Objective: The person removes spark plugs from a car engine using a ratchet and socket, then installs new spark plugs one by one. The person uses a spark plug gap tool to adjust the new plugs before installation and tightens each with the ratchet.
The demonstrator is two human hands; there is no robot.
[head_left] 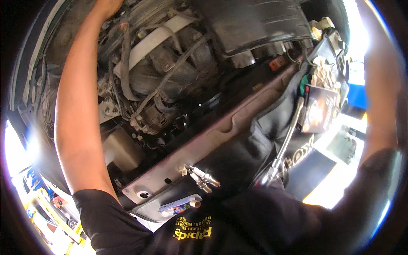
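My left arm reaches up over the engine bay, and only part of my left hand (109,6) shows at the top edge. Its fingers are cut off by the frame, so what they touch is hidden. Closest to it are hoses and the upper side of the engine (170,68). Along the right rim my right arm is raised, with its hand outside the picture. Two spark plugs (203,177) lie side by side on the front crossmember (229,123), close to my chest. Beside them, lower down, rests a small blue and white box (180,205).
A long-handled ratchet (289,136) lies on the black fender cover (263,144) at the right. Near it are a dark flat box (318,109) and a crumpled pale glove (326,77). A black plastic cover (255,23) spans the upper middle. Yellow equipment (55,212) stands lower left.
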